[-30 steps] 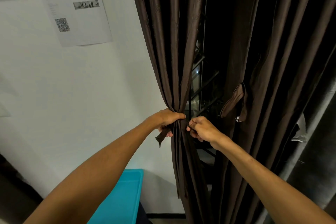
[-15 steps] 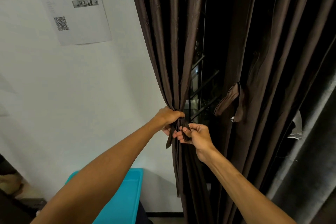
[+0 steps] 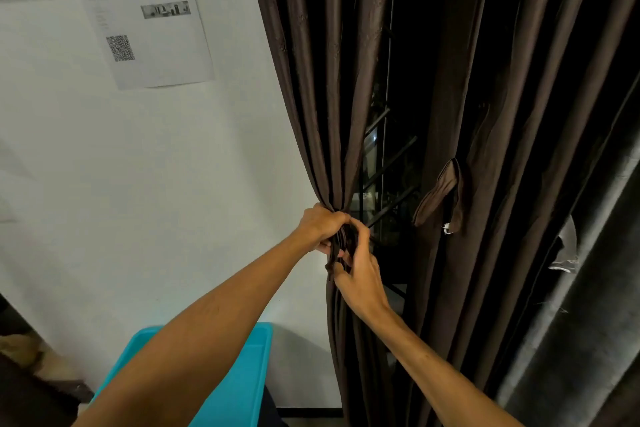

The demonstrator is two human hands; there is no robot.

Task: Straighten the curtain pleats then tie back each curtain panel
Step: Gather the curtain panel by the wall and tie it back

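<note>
Gripping the gathered left curtain panel (image 3: 311,97) at the white wall's (image 3: 173,184) right edge with the left hand (image 3: 323,225), fingers curled round the bunch; pinching the tie-back strip (image 3: 336,248) just below with the right hand (image 3: 362,276), thumb and fingers bent

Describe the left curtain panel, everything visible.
The left panel is dark brown, slightly glossy fabric in vertical pleats, hanging beside the white wall. It tapers to a gathered waist, then drops loose below. The left hand grips the gather; the right hand pinches a dark strip just under it. Any knot is hidden.
</note>
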